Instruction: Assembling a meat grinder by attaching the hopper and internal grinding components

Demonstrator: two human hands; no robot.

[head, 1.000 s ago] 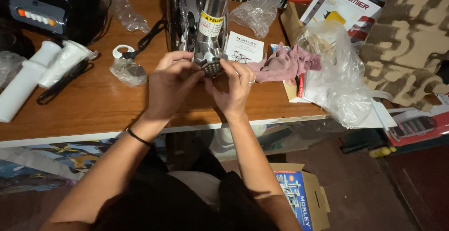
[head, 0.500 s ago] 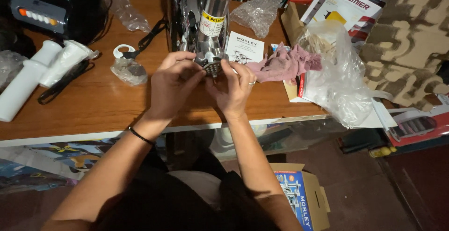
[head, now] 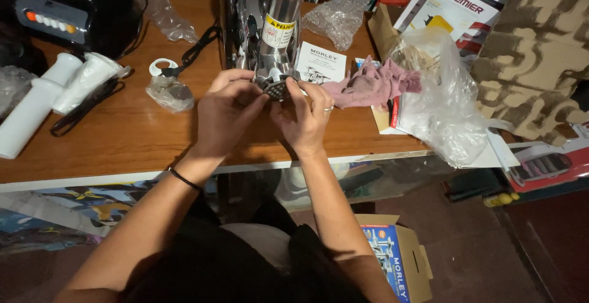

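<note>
Head view: I see both my left hand point(head: 226, 114) and right hand point(head: 305, 119) pinching the perforated plate point(head: 277, 88) at the grinder point(head: 279, 27) mouth; seating looks unfinished.

My left hand point(head: 226, 114) and right hand point(head: 305, 118) cover most of the perforated metal plate point(head: 276, 88), so I cannot tell how my fingertips grip it or how it meets the shiny metal machine point(head: 270, 27), whose top is cut off by the upper edge. The black appliance point(head: 73, 11) runs out at the top left corner. The clear plastic bag point(head: 437, 100) blurs whatever lies inside.
</note>
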